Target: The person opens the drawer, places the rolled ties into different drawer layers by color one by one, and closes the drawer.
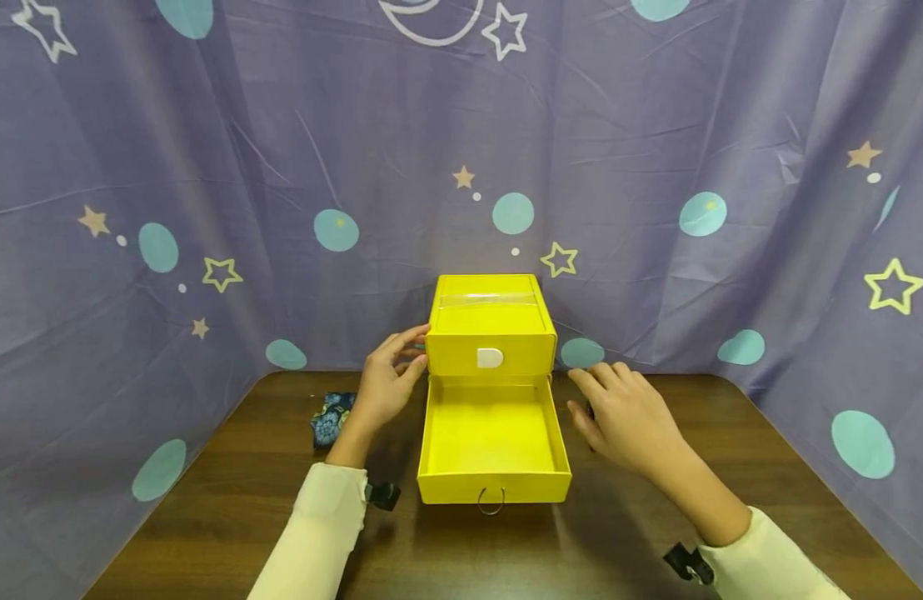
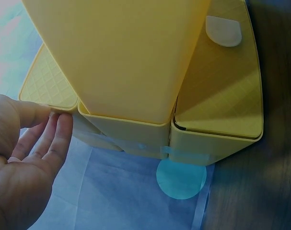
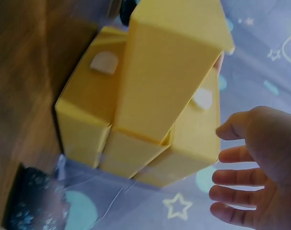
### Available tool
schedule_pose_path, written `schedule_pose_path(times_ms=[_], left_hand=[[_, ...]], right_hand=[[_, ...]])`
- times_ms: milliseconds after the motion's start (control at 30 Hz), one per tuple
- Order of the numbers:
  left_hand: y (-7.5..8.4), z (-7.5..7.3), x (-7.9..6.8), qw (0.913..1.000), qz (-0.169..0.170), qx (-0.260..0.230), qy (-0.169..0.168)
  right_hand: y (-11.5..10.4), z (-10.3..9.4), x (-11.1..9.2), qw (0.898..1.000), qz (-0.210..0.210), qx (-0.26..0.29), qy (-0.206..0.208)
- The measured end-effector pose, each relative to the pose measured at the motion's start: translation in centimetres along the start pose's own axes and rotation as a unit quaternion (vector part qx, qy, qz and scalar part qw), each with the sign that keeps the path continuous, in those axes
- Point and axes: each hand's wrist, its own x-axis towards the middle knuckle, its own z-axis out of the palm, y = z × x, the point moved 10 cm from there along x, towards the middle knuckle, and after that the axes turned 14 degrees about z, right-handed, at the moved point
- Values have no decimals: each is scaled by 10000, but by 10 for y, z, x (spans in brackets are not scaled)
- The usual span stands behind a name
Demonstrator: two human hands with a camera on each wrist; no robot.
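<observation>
Fingers (image 2: 60,141) rest on one side of the yellow drawer unit (image 1: 491,340), loose at the other

Midway across the tabletop (image 1: 461,550), the unit has its middle drawer (image 1: 491,425) out towards 6 o'clock. Clear tape (image 1: 487,298) crosses its top, presumably binding the tiers. At 9 o'clock the left hand (image 1: 386,383) touches the top tier, fingers slightly bent, thumb by the front edge, probably steadying the stack. At 3 o'clock the right hand (image 1: 626,417) hovers near the drawer, fingers a little apart, holding nothing. Farther towards 9 o'clock lies a blue floral pouch (image 1: 331,419). At 12 o'clock a curtain (image 1: 401,283) hangs close behind, limiting room there; the drawer hides the bottom tier from the head view
</observation>
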Motion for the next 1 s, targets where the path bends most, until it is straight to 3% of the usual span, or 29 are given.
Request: schedule_pose_path(times_ms=[333, 567, 800, 1000], left_hand=[[-3, 0, 1, 10000, 53, 47, 19], [-2, 1, 0, 10000, 37, 35, 47], [-2, 2, -1, 10000, 42, 0, 18], [-1, 1, 0, 9998, 165, 18, 51]], right_hand=[[48, 53, -9, 9874, 582, -422, -1413], [80, 91, -27, 9711, 870, -389, -2189], [101, 117, -39, 9553, 1043, -319, -2747], [106, 132, -40, 9487, 880, -272, -3024]])
